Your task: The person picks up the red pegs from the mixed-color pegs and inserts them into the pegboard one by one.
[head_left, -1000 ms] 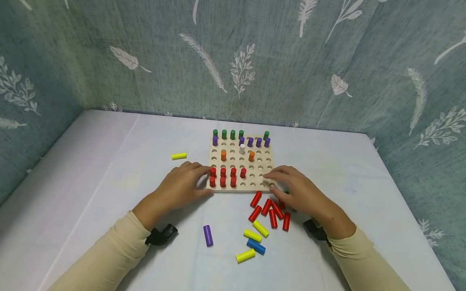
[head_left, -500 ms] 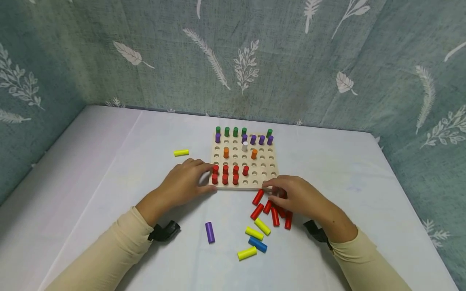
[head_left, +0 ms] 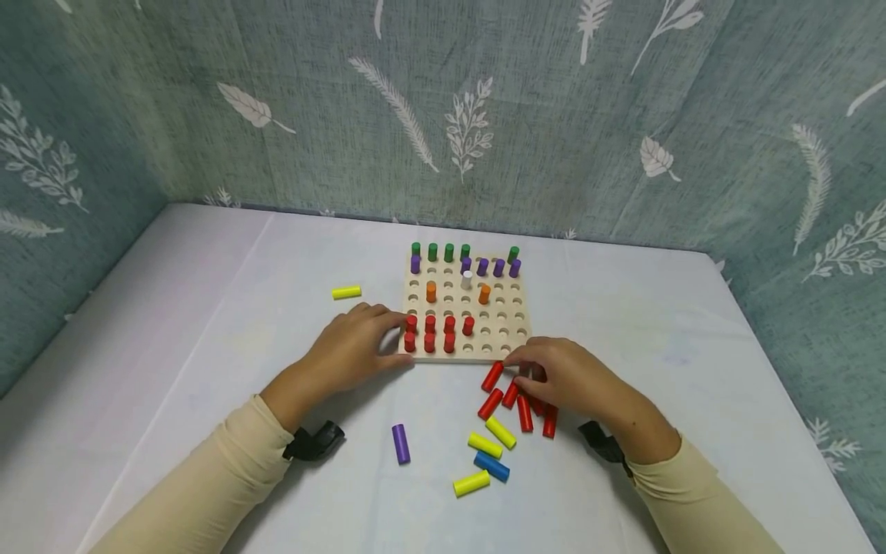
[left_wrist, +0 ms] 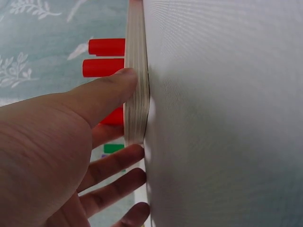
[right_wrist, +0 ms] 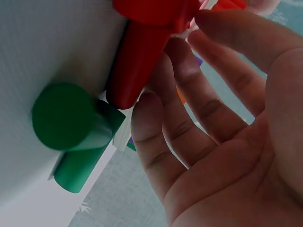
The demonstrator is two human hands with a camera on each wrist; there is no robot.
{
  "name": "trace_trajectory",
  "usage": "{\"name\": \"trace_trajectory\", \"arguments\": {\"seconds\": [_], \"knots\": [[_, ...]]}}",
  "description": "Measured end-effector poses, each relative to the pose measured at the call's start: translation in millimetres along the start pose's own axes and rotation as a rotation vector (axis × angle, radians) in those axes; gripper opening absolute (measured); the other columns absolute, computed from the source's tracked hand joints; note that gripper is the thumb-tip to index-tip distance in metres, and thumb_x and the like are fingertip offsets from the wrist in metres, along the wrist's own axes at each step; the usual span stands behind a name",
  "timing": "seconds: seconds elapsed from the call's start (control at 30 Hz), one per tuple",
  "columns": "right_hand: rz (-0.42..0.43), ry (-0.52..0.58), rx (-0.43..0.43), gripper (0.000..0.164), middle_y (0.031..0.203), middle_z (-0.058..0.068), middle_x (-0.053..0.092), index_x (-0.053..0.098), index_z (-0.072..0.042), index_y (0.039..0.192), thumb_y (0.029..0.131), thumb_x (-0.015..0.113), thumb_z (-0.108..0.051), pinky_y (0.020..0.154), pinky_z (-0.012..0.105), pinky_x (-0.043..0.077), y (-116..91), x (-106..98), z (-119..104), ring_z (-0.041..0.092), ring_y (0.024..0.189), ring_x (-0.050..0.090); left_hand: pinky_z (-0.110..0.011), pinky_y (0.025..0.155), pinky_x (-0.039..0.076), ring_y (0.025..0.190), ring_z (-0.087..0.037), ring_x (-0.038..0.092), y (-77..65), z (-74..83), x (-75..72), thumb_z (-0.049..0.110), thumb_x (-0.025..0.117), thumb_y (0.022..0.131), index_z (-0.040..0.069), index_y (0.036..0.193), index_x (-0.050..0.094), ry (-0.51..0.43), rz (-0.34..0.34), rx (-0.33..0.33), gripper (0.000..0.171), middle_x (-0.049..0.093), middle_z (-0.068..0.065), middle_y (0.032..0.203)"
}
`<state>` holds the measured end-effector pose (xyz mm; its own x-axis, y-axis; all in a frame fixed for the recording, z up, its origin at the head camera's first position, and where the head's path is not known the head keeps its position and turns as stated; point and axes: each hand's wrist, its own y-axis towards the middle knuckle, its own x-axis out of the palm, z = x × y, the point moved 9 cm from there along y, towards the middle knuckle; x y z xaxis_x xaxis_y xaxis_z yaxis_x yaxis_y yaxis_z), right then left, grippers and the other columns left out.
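Note:
In the head view my left hand point(head_left: 353, 342) holds the front left corner of a wooden pegboard point(head_left: 501, 315). Its thumb lies on the board's front edge point(left_wrist: 137, 94) in the left wrist view; the index finger is at the left side beside the red pegs point(head_left: 430, 342) standing in two front rows. My right hand point(head_left: 571, 373) reaches over a pile of loose red pegs point(head_left: 525, 413) by the front right corner. Its thumb and index finger are parted near a lying red peg point(head_left: 492, 376); no peg is visibly gripped. Other fingers partly cover the pile.
Green, purple point(head_left: 482, 267), orange point(head_left: 431, 292) and white pegs stand in the board. Loose yellow pegs point(head_left: 471, 483), a blue peg point(head_left: 491, 466) and a purple peg point(head_left: 401, 444) lie in front. Another yellow peg point(head_left: 346, 292) lies left. Green pegs point(right_wrist: 64, 116) lie under the right hand.
My right hand has moved off the board's front right corner, down and toward me onto the red pegs. My left hand stays at the board's corner. The head view has shifted slightly.

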<state>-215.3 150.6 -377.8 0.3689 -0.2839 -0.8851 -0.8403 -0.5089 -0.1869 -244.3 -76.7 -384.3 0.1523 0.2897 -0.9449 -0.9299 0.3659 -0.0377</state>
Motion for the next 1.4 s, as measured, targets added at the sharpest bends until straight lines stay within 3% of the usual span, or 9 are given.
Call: {"name": "trace_trajectory", "arguments": {"seconds": [0.3,0.97,1.2,1.4], "knots": [[-0.024,-0.03,-0.03,0.02,0.103,-0.002,0.069,0.077,-0.016,0.108,0.089,0.074,-0.014,0.069,0.021,0.051,-1.9,2.3,-4.2,0.01,0.08,0.055,-0.052,0.101,0.049,0.122,-0.029,0.057,-0.4,-0.3,0.2,0.043,0.084,0.079,0.014,0.133,0.064,-0.006,0.007,0.001,0.064,0.066,-0.009,0.131],[-0.009,-0.112,-0.007,0.022,0.105,0.0,0.069,0.077,-0.017,0.107,0.086,0.079,-0.019,0.085,0.034,0.059,0.2,6.9,-3.1,0.013,0.09,0.059,-0.051,0.1,0.05,0.122,-0.028,0.057,-0.9,-0.5,-1.4,0.043,0.084,0.079,0.014,0.133,0.064,0.002,0.025,0.01,0.065,0.066,-0.008,0.13],[0.019,-0.094,-0.011,0.02,0.099,-0.002,0.06,0.076,-0.017,0.104,0.084,0.081,-0.02,0.069,0.017,0.053,-1.0,7.2,-4.6,0.009,0.081,0.055,-0.051,0.1,0.05,0.121,-0.027,0.058,-1.7,-0.8,1.6,0.044,0.083,0.079,0.014,0.133,0.064,-0.007,0.012,0.015,0.065,0.066,-0.008,0.13],[0.043,-0.076,-0.034,0.016,0.099,-0.003,0.059,0.073,-0.016,0.097,0.083,0.081,-0.018,0.066,0.016,0.051,-1.9,4.6,-6.3,0.008,0.079,0.054,-0.052,0.101,0.049,0.122,-0.028,0.057,-1.0,-1.1,0.7,0.044,0.083,0.079,0.014,0.134,0.063,0.0,0.017,0.013,0.065,0.066,-0.008,0.131]]}}
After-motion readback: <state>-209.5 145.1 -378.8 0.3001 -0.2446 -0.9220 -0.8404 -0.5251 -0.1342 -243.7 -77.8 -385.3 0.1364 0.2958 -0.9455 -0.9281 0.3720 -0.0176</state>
